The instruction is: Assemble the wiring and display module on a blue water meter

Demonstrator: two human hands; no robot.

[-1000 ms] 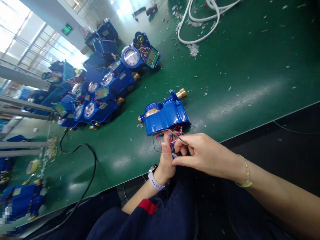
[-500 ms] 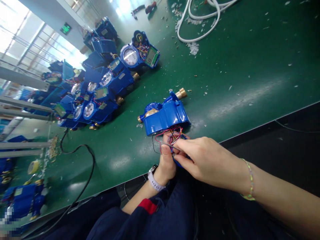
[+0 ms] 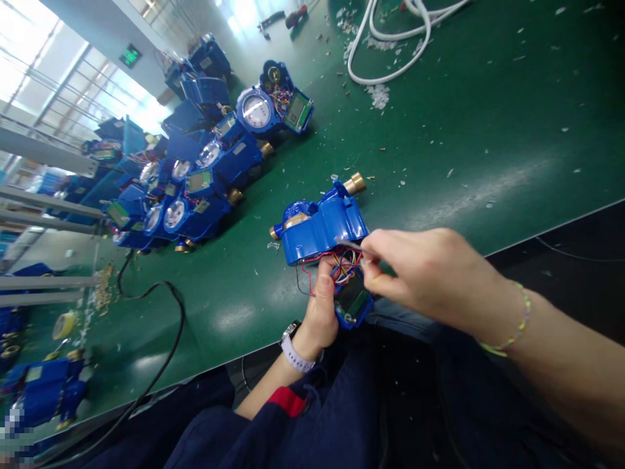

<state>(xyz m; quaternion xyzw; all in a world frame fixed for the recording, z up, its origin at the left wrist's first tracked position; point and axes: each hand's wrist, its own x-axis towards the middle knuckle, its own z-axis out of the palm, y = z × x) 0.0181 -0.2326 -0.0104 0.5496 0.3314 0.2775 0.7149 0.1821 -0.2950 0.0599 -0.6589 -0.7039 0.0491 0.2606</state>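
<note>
A blue water meter [image 3: 322, 225] with brass fittings lies on the green table near its front edge. Red, blue and yellow wires [image 3: 342, 264] run from it to a small blue display module [image 3: 352, 301]. My left hand [image 3: 322, 309] grips that module from below, thumb up against the wires. My right hand [image 3: 430, 277] is pinched on thin metal tweezers [image 3: 349, 245], whose tip points at the wires beside the meter body.
Several more blue meters [image 3: 205, 169] are crowded at the back left. A white hose [image 3: 390, 45] loops at the back. A black cable [image 3: 166, 326] crosses the table's left front. White scraps litter the green surface [image 3: 488, 130].
My right hand has lifted up and to the right, off the module, uncovering its screen. The tweezers now point at the wires by the meter. The left hand barely moved.
</note>
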